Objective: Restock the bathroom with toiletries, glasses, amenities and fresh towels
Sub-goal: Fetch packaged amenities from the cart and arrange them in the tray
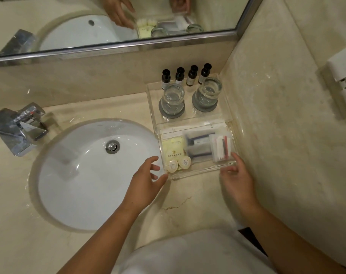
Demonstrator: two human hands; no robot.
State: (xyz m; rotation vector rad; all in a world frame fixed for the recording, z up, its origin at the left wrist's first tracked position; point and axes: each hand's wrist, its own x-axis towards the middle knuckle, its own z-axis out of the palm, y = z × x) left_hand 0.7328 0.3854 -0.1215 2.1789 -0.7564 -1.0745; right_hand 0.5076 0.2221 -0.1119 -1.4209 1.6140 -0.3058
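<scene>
Pale marble counter [188, 204] across the frame, with round white sink [85, 175] sunk in at left centre, chrome tap [20, 129] at the left edge and mirror [109, 26] along the top. Right of centre, tucked into the wall corner, clear tray [195, 175] in two levels, probably parked there to stay out of the splash.

On the raised back level, four small dark-capped bottles [192, 75] in a row against the wall. In front of them, two glasses [172, 99], each on a grey coaster [204, 108], likely to spare the shelf.

In the lower front level, yellow packet [173, 148] and two round soaps [172, 165] at left, grey-wrapped kits [199, 145] in the middle and white packet [221, 148] at right. All laid flat, labels up for easy reading.

Right hand [235, 175] at lower right of centre, thumb over the tray's front right rim and fingers curled against the front wall, grasping it. Left hand [146, 175] at lower centre, fingers spread and relaxed, holding nothing. Thumb tip at or just short of the front left corner; cannot tell which.

Probably squaring up the tray, one hand steering and the other ready to brace. White cloth [188, 254] at bottom centre, clothing or towel, unclear.
</scene>
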